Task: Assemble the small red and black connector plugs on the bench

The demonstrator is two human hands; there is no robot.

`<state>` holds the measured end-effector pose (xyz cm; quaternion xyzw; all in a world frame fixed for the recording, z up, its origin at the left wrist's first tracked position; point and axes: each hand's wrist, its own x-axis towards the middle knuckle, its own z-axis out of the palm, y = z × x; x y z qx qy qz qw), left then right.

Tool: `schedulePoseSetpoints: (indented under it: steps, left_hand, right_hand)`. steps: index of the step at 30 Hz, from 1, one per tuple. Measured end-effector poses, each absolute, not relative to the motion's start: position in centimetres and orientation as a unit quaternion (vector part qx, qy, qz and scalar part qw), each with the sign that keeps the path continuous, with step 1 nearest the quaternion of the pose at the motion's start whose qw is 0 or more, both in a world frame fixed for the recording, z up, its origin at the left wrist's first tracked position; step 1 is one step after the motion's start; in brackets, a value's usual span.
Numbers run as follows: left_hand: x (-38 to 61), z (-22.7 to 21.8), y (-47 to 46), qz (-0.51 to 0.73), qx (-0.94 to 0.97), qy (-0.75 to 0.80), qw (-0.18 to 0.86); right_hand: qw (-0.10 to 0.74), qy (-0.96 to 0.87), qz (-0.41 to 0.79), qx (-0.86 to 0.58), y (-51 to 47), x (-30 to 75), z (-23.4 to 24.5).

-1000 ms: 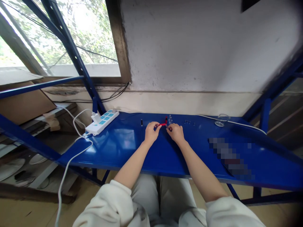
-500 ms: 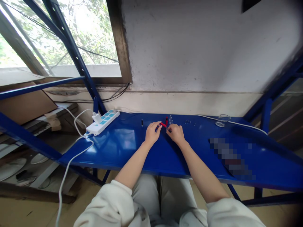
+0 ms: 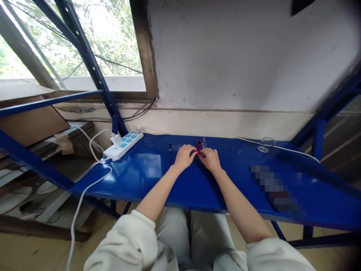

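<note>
In the head view, my left hand [image 3: 184,157] and my right hand [image 3: 210,159] are close together above the table, both closed with fingertips pinched. Between them is a small, slim red and dark piece [image 3: 198,152], mostly covered by the fingers; its exact kind cannot be made out. Just behind the hands stands a small red and black upright piece [image 3: 199,144]. Beside that is a cluster of little clear pieces [image 3: 204,143]. A small dark cylinder [image 3: 170,146] stands upright to the left of my left hand.
The blue table [image 3: 135,184] runs along the wall. At its left lies a white power strip [image 3: 120,148] with a plug and cable. Tiny clear pieces [image 3: 225,146] lie right of the hands. Farther right are a clear glass [image 3: 264,145] and a blurred-out dark object [image 3: 276,192].
My left hand has moved right, nearer my right hand. Less of the red piece shows between them now. The things on the table stay where they were.
</note>
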<state>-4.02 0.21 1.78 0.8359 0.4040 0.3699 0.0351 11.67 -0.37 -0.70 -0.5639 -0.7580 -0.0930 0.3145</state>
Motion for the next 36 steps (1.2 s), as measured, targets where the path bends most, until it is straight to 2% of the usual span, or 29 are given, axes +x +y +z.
schedulePoseSetpoints:
  steps: [4, 7, 10, 13, 20, 36]
  left_hand:
    - [-5.3, 4.3, 1.4, 0.300, 0.865, 0.403, 0.010]
    - [-7.0, 7.1, 2.6, 0.301, 0.862, 0.407, -0.024]
    - [-8.9, 9.7, 4.1, 0.286, 0.846, 0.445, -0.064]
    - [-10.1, 10.7, 5.3, 0.211, 0.855, 0.465, -0.088]
    - [-10.9, 8.5, 6.4, 0.084, 0.871, 0.475, -0.088]
    - [-11.5, 6.7, 7.4, 0.082, 0.852, 0.511, -0.076]
  right_hand:
    - [0.345, -0.765, -0.062, -0.541, -0.4, 11.5, -0.7]
    - [0.363, -0.765, -0.019, -0.532, -0.4, 11.3, -0.6]
    - [0.352, -0.772, 0.021, -0.530, -0.4, 11.2, -0.6]
    - [0.345, -0.772, 0.037, -0.534, -0.4, 11.3, -0.7]
    - [0.337, -0.773, 0.039, -0.535, -0.2, 11.4, -0.9]
    - [0.336, -0.773, 0.045, -0.536, 0.1, 11.4, -1.1]
